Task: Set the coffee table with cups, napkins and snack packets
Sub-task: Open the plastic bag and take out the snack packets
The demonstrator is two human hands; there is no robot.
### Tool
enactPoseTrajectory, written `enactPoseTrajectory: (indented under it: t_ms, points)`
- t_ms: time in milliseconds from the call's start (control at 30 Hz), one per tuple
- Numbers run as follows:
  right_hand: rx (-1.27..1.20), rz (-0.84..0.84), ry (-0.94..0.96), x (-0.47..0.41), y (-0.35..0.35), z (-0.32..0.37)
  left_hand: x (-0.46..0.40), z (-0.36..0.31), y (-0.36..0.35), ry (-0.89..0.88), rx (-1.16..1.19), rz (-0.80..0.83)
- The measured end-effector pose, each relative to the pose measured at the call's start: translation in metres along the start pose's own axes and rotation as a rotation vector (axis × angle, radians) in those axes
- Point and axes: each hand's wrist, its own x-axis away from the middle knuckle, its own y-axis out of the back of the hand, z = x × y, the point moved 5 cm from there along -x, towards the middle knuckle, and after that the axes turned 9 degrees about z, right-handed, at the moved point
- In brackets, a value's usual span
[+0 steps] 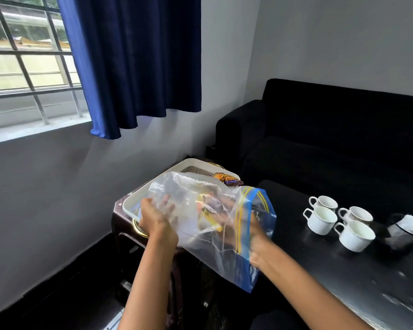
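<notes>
A clear bag of snack packets is gripped by the left hand; the right hand is inside it, fingers too blurry to tell

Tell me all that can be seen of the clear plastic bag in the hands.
The plastic bag is clear, thin and crumpled, with a blue zip strip edged in yellow at its open mouth. It is held tilted above the white tray. The left hand grips its closed end; the right hand reaches in through the mouth. Blurred yellow and dark snack packets show inside.
</notes>
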Motion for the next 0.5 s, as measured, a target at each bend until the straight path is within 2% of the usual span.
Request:
enactPoseTrajectory:
  t_ms: [200,367,433,500]
  points:
    - [0.214,-0.061,0.071,0.027,0.045,0.024,0.003,-0.007,0.006,-0.029,0.165,-0.147]
    - [0.328,-0.065,0.193,0.044,0.064,0.050,0.004,-0.013,0.010,-0.028,0.266,-0.159]
    - [0.386,-0.083,0.231,0.050,0.067,0.057,-0.002,-0.018,0.015,-0.038,0.236,-0.090]
    - [0.424,-0.114,0.276,0.054,0.073,0.059,-0.008,-0.026,0.018,-0.090,0.202,0.048]
